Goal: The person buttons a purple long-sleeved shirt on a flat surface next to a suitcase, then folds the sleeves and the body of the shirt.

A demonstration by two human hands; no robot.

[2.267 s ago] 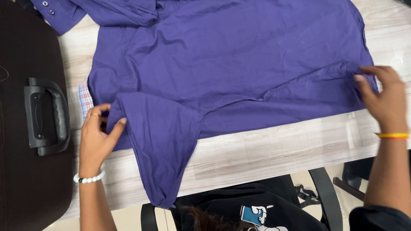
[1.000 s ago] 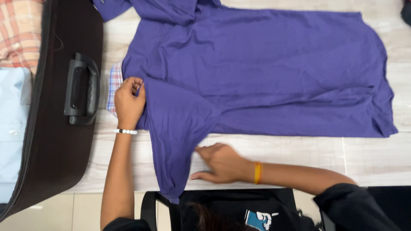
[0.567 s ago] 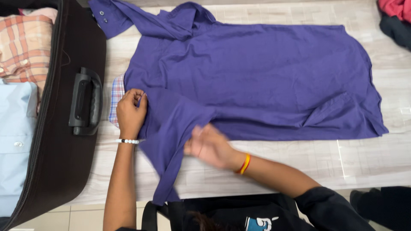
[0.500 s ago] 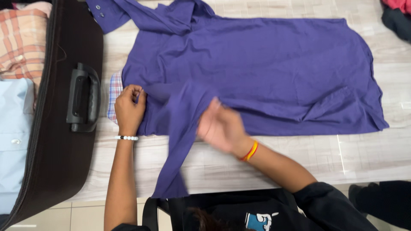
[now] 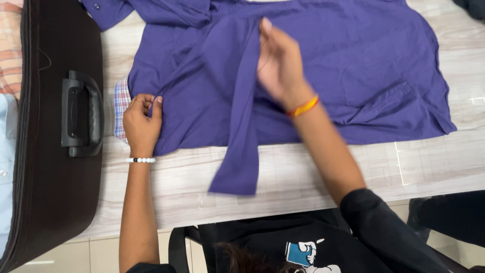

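While left hand [image 5: 140, 119] pinches purple shirt [image 5: 353, 60], right hand [image 5: 278, 63] seemingly grips sleeve [image 5: 242, 136]; suitcase [image 5: 50, 151] holds folded shirts [image 5: 6, 76].

Pale wood-grain table [image 5: 313, 177] — purple shirt [image 5: 353, 60], dark suitcase [image 5: 45, 167], checked cloth [image 5: 121, 108] on it

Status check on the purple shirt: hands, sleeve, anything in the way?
Left hand pinching purple shirt at shoulder. Right hand lifting sleeve across shirt body. Dark suitcase beside, apart from the shirt.

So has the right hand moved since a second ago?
Yes. The right hand went from the table edge up onto the purple shirt, lifting its sleeve.
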